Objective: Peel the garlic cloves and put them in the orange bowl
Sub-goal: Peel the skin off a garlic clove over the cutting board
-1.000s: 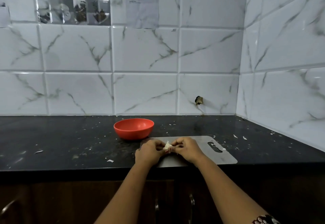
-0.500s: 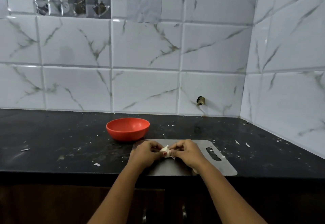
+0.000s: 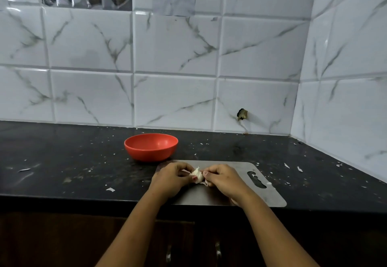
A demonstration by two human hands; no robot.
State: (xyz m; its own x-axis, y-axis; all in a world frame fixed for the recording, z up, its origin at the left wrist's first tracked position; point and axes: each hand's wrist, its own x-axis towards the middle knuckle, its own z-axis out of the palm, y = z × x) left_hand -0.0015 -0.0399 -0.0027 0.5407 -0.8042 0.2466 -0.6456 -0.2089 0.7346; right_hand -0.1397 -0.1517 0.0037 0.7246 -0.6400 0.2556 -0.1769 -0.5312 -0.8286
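As hands (image 3: 169, 179) (image 3: 225, 181) pinch garlic (image 3: 198, 175), bowl (image 3: 150, 154) stands apart

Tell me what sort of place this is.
Probably a home kitchen: a black stone countertop backed by white marble-patterned wall tiles, dark wooden cabinet doors below, and a grey metal cutting board where the left hand and right hand pinch a white garlic clove near a round orange bowl.

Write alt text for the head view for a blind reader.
The left hand and right hand pinch a piece of garlic between them over a grey cutting board on a black counter. An orange bowl stands behind the board's left end; bits of peel litter the counter.
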